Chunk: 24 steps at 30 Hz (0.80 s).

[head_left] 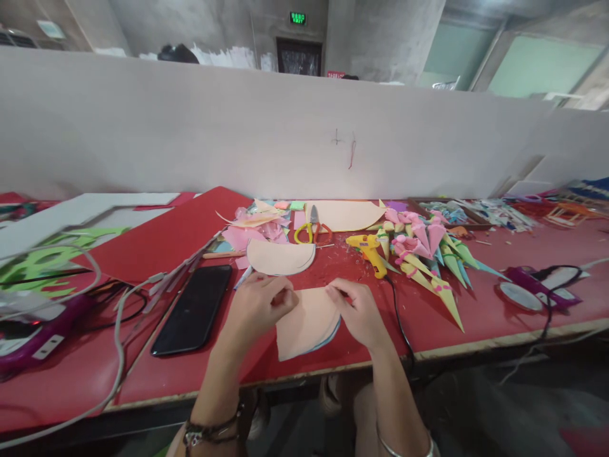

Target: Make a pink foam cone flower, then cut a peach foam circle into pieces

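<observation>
A peach paper piece with a curved lower right edge and a blue-lined border lies in front of me at the table's near edge. My left hand is closed at its upper left side, fingers curled and pinching the paper there; the fingertips are partly hidden. At the upper right corner, my right hand pinches the paper between thumb and fingers. Just beyond my left hand lies a second peach paper piece, rounded along its lower edge, with a dark outline.
A black phone lies left of my arm. A yellow glue gun, scissors and pink and yellow paper cones lie beyond my hands. Red board, cables and paper scraps cover the left side and back.
</observation>
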Tool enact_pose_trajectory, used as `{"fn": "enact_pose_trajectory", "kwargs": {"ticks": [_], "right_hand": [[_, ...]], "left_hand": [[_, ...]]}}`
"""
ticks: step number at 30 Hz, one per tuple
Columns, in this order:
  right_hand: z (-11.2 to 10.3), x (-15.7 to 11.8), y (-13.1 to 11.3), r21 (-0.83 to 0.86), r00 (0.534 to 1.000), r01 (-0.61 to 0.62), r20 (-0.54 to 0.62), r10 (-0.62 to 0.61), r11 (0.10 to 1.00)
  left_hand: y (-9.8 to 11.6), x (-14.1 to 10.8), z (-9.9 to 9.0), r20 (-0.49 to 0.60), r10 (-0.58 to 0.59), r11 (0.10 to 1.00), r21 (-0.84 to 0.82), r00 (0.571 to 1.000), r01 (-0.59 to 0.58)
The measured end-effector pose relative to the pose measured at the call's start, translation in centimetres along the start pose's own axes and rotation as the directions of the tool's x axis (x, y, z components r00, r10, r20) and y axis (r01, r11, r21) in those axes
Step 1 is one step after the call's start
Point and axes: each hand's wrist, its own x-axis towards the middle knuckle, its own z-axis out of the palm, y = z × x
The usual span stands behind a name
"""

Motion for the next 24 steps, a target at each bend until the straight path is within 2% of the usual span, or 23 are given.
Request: {"fn": "enact_pose_trajectory", "kwargs": {"ticks": [2, 4, 6, 7, 8, 10, 12, 14, 17, 19, 24], "right_hand": [[-0.5, 0.0, 0.3, 0.016, 0.999, -0.024, -0.045, 0.025, 1.0], [-1.0, -0.1, 0.6, 0.04, 0.994, -0.052, -0.099, 0.056, 0.998], [-1.3, -0.2, 0.6, 0.06, 0.992, -0.059, -0.109, 0.065, 0.996], [-1.3, -0.2, 0.6, 0.063, 0.994, -0.052, -0.093, 0.057, 0.997], [-1.3, -0.2, 0.5, 0.062, 0.997, -0.041, -0.069, 0.046, 0.997], [-1.0, -0.1, 0.3, 0.055, 1.0, -0.022, -0.014, 0.023, 0.998], [-0.7, -0.1, 0.1, 0.043, 1.0, -0.005, 0.017, 0.005, 0.999], [-0.5, 0.0, -0.2, 0.01, 1.0, 0.031, -0.005, -0.031, 0.999], [0.0, 0.1, -0.5, -0.129, 0.99, 0.117, -0.062, -0.126, 0.985], [0.6, 0.1, -0.7, -0.233, 0.983, 0.162, -0.045, -0.177, 0.959], [1.7, 0.1, -0.8, -0.41, 0.978, 0.179, -0.027, -0.208, 0.894]], "left_hand": [[-1.0, -0.4, -0.5, 0.021, -0.07, 0.997, -0.012, 0.997, 0.07], [-1.5, -0.6, -1.1, -0.008, -0.181, 0.983, -0.02, 0.983, 0.181], [-1.4, -0.6, -1.6, -0.059, -0.281, 0.953, -0.134, 0.958, 0.271], [-1.0, -0.4, -1.8, -0.065, -0.299, 0.931, -0.238, 0.952, 0.276], [-0.6, -0.2, -2.0, -0.04, -0.286, 0.902, -0.349, 0.957, 0.255], [0.4, 0.2, -2.0, 0.085, -0.208, 0.835, -0.503, 0.975, 0.222], [1.1, 0.6, -1.8, 0.23, -0.146, 0.813, -0.526, 0.962, 0.249], [1.4, 0.7, -1.4, 0.314, -0.129, 0.843, -0.465, 0.941, 0.271], [1.5, 0.5, -0.7, 0.304, -0.098, 0.902, -0.376, 0.948, 0.214], [1.7, 0.4, -0.4, 0.265, -0.057, 0.934, -0.326, 0.963, 0.145], [2.1, 0.4, 0.1, 0.184, 0.049, 0.983, -0.183, 0.982, -0.014]]}}
